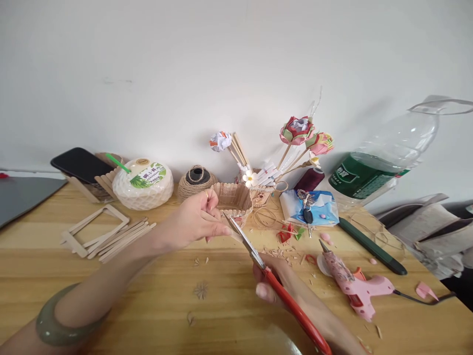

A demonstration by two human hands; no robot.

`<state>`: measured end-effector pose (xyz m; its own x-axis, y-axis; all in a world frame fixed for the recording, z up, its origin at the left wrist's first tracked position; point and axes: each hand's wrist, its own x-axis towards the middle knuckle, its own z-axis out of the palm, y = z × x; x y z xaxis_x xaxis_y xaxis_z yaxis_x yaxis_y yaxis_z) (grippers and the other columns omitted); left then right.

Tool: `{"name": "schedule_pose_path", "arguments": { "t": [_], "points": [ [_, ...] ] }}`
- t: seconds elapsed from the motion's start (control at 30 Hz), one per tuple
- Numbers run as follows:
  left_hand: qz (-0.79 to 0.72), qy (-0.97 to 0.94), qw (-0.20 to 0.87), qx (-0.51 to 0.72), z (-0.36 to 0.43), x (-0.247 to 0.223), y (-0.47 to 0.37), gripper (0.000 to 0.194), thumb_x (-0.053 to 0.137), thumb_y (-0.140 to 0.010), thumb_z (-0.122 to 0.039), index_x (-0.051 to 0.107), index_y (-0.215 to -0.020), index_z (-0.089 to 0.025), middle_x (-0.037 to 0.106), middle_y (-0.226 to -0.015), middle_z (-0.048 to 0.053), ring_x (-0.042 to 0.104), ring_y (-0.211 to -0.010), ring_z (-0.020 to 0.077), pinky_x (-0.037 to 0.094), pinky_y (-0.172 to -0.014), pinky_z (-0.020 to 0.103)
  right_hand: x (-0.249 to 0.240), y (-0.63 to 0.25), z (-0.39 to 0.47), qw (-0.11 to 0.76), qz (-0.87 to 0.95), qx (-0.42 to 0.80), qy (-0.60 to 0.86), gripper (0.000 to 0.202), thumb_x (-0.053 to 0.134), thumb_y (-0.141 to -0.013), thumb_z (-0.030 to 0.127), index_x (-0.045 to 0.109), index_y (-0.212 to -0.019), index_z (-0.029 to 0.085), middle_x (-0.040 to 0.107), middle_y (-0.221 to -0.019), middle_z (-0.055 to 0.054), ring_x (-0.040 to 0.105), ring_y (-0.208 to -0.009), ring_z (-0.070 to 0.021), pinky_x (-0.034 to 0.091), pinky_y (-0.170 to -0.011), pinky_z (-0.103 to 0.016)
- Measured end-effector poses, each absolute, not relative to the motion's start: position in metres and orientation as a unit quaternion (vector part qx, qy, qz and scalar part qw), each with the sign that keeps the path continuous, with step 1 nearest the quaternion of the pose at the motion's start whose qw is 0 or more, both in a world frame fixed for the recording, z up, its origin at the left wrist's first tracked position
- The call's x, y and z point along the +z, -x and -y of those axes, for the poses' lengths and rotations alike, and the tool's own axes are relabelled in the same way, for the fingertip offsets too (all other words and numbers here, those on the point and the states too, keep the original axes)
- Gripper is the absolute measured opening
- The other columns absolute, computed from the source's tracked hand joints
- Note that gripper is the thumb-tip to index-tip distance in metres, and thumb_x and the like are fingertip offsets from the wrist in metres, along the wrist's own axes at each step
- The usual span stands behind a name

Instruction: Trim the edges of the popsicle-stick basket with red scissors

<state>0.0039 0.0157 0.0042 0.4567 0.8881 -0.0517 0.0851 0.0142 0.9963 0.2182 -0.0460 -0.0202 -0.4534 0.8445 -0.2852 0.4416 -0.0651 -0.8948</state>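
My right hand [279, 283] grips a pair of scissors [295, 308] with red handles, the blades pointing up and to the left. Close to the blade tips, my left hand [194, 219] is closed in a pinch. A thin pale strip [236, 237], which looks like a piece of wooden craft stick, runs from its fingertips to the blades. Just behind the fingers sits a small box [232, 197] built of craft sticks. Several small wood chips [283, 254] lie beside the scissors, and a few petal-shaped chips [201, 290] form a cluster in front.
Craft sticks [127, 239] and a stick frame [83, 236] lie at left. Behind stand a wrapped coconut [144, 190], twine [195, 182], a phone [77, 162] and paper flowers [297, 130]. At right are a pink glue gun [358, 291], a green cutter [373, 246] and a large bottle [369, 170].
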Motion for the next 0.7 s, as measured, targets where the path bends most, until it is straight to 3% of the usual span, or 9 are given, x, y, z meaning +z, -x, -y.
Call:
{"name": "schedule_pose_path", "arguments": {
  "t": [0.23,0.37,0.5,0.6,0.7],
  "points": [
    [-0.405,-0.599,0.605,0.334,-0.018,0.008,-0.001,0.043,0.072,-0.061,-0.023,0.031,-0.073,-0.021,0.048,-0.048,-0.012,0.040,-0.039,0.0036,0.023,-0.037,0.014,-0.023,-0.220,0.044,0.207,0.662,0.547,0.469,0.053,0.051,-0.066,0.071,0.038,-0.063,0.020,0.031,-0.060,0.005,0.026,-0.055,-0.0106,0.019,-0.049,-0.023],
    [-0.403,-0.619,0.579,0.345,-0.016,0.008,-0.002,0.025,0.057,-0.077,-0.034,0.045,-0.093,-0.018,0.054,-0.052,-0.007,0.035,-0.039,0.0047,0.025,-0.037,0.017,-0.031,-0.220,0.041,0.291,0.635,0.562,0.443,0.051,0.049,-0.070,0.069,0.038,-0.061,0.020,0.031,-0.057,0.005,0.029,-0.051,-0.0101,0.022,-0.048,-0.024],
    [-0.388,-0.629,0.550,0.389,-0.011,0.002,-0.010,0.032,0.048,-0.084,-0.033,0.053,-0.110,-0.016,0.062,-0.066,0.000,0.043,-0.049,0.0075,0.035,-0.046,0.020,-0.042,-0.221,0.040,0.365,0.608,0.570,0.415,0.048,0.046,-0.074,0.067,0.045,-0.069,0.019,0.035,-0.058,0.004,0.032,-0.051,-0.0112,0.029,-0.049,-0.024],
    [-0.385,-0.609,0.555,0.415,-0.003,-0.002,-0.018,0.028,0.051,-0.082,-0.030,0.058,-0.106,-0.018,0.066,-0.075,0.001,0.052,-0.061,0.0099,0.041,-0.054,0.021,-0.044,-0.222,0.044,0.354,0.627,0.552,0.420,0.044,0.046,-0.078,0.063,0.050,-0.080,0.019,0.041,-0.065,0.002,0.037,-0.058,-0.0131,0.033,-0.055,-0.025],
    [-0.395,-0.574,0.580,0.422,0.005,-0.002,-0.026,0.017,0.053,-0.080,-0.028,0.061,-0.090,-0.017,0.069,-0.077,0.002,0.059,-0.067,0.0117,0.046,-0.064,0.024,-0.041,-0.220,0.049,0.335,0.642,0.533,0.437,0.041,0.046,-0.079,0.060,0.051,-0.085,0.019,0.046,-0.075,-0.001,0.042,-0.069,-0.0163,0.035,-0.062,-0.027]
  ]
}}
